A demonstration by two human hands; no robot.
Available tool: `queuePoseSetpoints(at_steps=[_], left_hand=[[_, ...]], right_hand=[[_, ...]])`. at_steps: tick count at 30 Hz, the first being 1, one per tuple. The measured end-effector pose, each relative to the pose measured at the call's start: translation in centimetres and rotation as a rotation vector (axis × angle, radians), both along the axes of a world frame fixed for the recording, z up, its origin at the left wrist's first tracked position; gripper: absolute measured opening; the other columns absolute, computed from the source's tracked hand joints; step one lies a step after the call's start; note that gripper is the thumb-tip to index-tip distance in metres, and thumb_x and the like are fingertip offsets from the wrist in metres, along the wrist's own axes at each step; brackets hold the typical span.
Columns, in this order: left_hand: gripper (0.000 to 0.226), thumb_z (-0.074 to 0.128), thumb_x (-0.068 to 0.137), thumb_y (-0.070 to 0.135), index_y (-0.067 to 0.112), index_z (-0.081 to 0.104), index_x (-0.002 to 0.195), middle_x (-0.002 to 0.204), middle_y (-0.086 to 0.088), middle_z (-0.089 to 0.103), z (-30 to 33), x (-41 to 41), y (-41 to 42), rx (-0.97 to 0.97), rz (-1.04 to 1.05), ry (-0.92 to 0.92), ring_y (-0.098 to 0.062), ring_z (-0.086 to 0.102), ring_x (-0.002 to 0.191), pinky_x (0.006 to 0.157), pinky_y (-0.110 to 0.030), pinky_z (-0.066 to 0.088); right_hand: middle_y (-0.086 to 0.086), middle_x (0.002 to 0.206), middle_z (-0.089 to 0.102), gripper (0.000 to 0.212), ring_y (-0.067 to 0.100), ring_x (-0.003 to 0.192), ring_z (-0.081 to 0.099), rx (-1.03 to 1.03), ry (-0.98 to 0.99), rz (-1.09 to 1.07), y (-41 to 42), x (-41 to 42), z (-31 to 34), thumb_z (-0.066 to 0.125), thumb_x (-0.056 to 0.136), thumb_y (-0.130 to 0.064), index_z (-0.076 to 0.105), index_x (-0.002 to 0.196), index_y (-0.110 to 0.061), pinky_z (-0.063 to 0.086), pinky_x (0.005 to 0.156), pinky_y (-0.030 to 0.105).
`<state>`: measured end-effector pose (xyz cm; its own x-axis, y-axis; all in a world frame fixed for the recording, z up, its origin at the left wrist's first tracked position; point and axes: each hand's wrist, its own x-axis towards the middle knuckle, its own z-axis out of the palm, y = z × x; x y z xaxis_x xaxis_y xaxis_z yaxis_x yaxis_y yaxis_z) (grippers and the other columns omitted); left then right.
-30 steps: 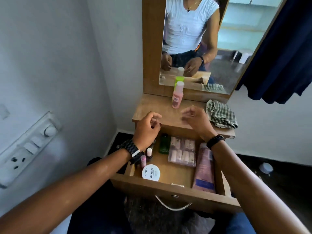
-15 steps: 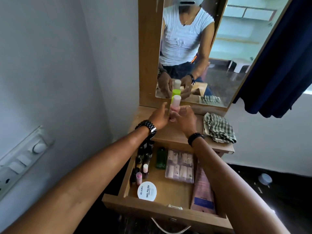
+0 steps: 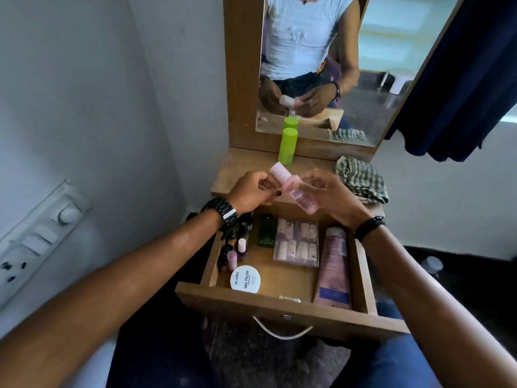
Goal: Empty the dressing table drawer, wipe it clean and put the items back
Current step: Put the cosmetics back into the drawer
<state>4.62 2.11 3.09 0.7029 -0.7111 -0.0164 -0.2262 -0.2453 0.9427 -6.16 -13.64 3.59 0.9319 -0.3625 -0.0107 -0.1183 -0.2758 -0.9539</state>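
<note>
1. Head view, far left: a switch panel sits on the wall, well apart from the dressing table.
2. Left hand, with a dark watch at the wrist, is held above the back edge of the open drawer; its fingers are pressed together on the pale cap end of a pink bottle.
3. That pink bottle lies tilted between the two hands, cap up toward the left hand, body slanting down to the right, over the gap between tabletop and drawer.
4. Behind it a green container stands upright on the tabletop, just before the mirror.
5. Inside the drawer, left to right: small nail polish bottles along the left wall, a round white tin labelled nail polish near the front, a dark green bottle at the back, a clear box of false nails, and a pink tube lying along the right wall.
6. Right hand, a black band at its wrist, pinches the lower body of the pink bottle, fingers curled around it.
7. Rightmost on the tabletop, a crumpled checked cloth lies just beside the right hand.
</note>
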Motion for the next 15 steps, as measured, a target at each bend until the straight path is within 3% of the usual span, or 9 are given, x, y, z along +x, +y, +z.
queuePoseSetpoints(at_steps=[2,4,8,11,13,15], left_hand=[[0.022,0.066,0.079,-0.003,0.006,0.058,0.097,0.079,-0.001,0.058,-0.3,-1.1,1.7,-0.009,0.001,0.017,-0.014,0.058,0.074,0.066,-0.026,0.056],[0.024,0.064,0.079,-0.006,0.004,0.059,0.1,0.078,0.001,0.057,-0.7,-2.1,3.2,-0.004,0.008,-0.005,-0.011,0.057,0.071,0.064,-0.022,0.055],[0.023,0.064,0.081,-0.001,0.007,0.06,0.102,0.085,-0.004,0.062,-1.0,-4.9,5.1,0.096,-0.109,-0.052,-0.008,0.058,0.069,0.056,-0.01,0.049],[0.03,0.06,0.084,0.001,0.006,0.056,0.113,0.096,-0.004,0.063,-1.4,-6.9,5.2,0.216,-0.208,-0.079,-0.006,0.057,0.072,0.043,0.0,0.038],[0.04,0.058,0.087,0.005,0.007,0.048,0.126,0.108,-0.006,0.065,-2.1,-7.7,5.0,0.343,-0.331,-0.097,-0.011,0.062,0.089,0.065,-0.004,0.046],[0.051,0.053,0.09,0.009,0.009,0.035,0.138,0.125,-0.005,0.06,-2.9,-8.0,4.7,0.535,-0.479,-0.161,-0.014,0.059,0.106,0.087,-0.022,0.048]], right_hand=[[0.014,0.094,0.069,0.01,0.021,0.079,0.063,0.065,0.106,0.115,-0.4,-2.3,-0.8,0.063,0.088,-0.014,0.066,0.096,-0.011,0.05,0.07,0.033],[0.01,0.095,0.07,0.011,0.019,0.079,0.062,0.058,0.218,0.198,-0.6,-4.3,-1.9,0.062,0.087,-0.011,0.066,0.098,-0.01,0.05,0.069,0.029],[-0.002,0.084,0.067,0.007,0.006,0.071,0.061,-0.137,0.406,0.32,0.7,-6.5,-5.2,0.063,0.088,-0.008,0.067,0.093,-0.008,0.048,0.067,0.019],[0.0,0.086,0.065,0.009,0.012,0.078,0.061,-0.292,0.474,0.427,1.9,-6.7,-7.5,0.062,0.087,-0.006,0.066,0.09,-0.013,0.048,0.073,0.023],[0.002,0.089,0.065,0.01,0.003,0.071,0.06,-0.344,0.516,0.457,2.5,-6.6,-8.0,0.06,0.088,-0.006,0.068,0.095,-0.007,0.047,0.068,0.015],[0.004,0.09,0.064,0.015,-0.006,0.064,0.059,-0.333,0.546,0.475,2.8,-6.4,-8.4,0.058,0.09,-0.003,0.067,0.101,0.001,0.044,0.062,0.008]])
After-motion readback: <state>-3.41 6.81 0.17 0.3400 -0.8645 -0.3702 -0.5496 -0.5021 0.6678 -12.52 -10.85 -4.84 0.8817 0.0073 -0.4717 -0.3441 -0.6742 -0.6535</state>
